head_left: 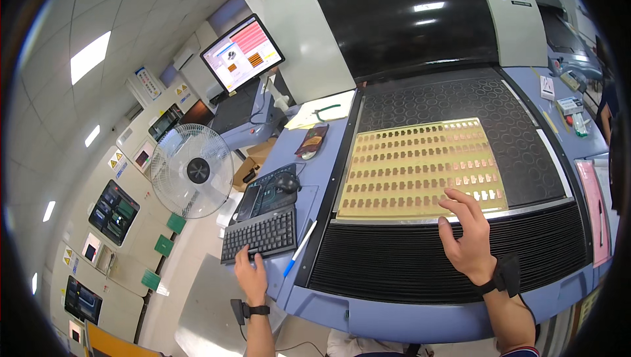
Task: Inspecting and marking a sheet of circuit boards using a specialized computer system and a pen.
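Observation:
A yellow circuit board panel (pixel 414 171) with rows of small copper shapes lies flat on the black machine bed (pixel 532 160), which is covered in ring marks. Over the panel's near right edge is my right hand (pixel 470 242), fingers bent and apart, holding nothing; whether its fingertips touch the panel I cannot tell. My left hand (pixel 251 279) rests at the near edge of a black keyboard (pixel 259 235), fingers spread with the tips on or just above the keys. A black mouse (pixel 287 182) sits beyond the keyboard. Both wrists wear black straps with small boxes.
Black ribbed bellows (pixel 447 261) run along the bed's near side, behind a blue front ledge. A blue-and-white pen (pixel 300 248) lies beside the keyboard. A lit monitor (pixel 243 53) and a standing fan (pixel 198 170) are on the left; a pink folder (pixel 593 209) lies at right.

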Demonstrator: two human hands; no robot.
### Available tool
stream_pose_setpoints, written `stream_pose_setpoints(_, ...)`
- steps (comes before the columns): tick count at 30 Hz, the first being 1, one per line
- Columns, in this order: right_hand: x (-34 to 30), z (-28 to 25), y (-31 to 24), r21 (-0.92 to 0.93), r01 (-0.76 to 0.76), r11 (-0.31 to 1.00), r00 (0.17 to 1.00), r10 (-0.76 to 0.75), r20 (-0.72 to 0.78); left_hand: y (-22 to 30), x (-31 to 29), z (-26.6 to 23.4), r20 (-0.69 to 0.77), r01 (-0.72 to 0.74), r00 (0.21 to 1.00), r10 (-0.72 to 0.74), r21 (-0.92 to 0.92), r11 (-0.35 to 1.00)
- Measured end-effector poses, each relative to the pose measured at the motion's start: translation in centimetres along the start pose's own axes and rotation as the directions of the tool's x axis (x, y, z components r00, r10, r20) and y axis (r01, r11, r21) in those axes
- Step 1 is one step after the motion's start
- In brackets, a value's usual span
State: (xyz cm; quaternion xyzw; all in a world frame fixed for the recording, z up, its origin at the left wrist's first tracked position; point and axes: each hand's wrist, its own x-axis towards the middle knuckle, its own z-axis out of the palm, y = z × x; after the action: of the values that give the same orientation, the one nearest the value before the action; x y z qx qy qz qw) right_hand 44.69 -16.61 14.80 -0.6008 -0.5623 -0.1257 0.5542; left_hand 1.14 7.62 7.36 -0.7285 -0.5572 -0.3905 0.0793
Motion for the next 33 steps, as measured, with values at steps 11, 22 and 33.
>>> stream_pose_setpoints(11,-0.1,0.6,-0.4,0.018,0.010,1.000,1.000,-0.010,0.018,3.6,-0.9,-1.7,-0.019,-0.080,0.997,0.078,-0.168,0.983)
stream_pose_setpoints(22,-0.3,0.6,-1.2,-0.041,-0.025,0.999,0.994,0.029,0.101,14.9,-2.3,-6.3,0.178,0.171,0.972,0.155,-0.983,0.060)
stream_pose_setpoints(33,-0.2,0.9,-1.8,-0.072,-0.023,0.997,0.989,0.033,0.142,24.3,-8.7,-11.3,-0.040,0.485,0.776,0.629,-0.599,-0.637)
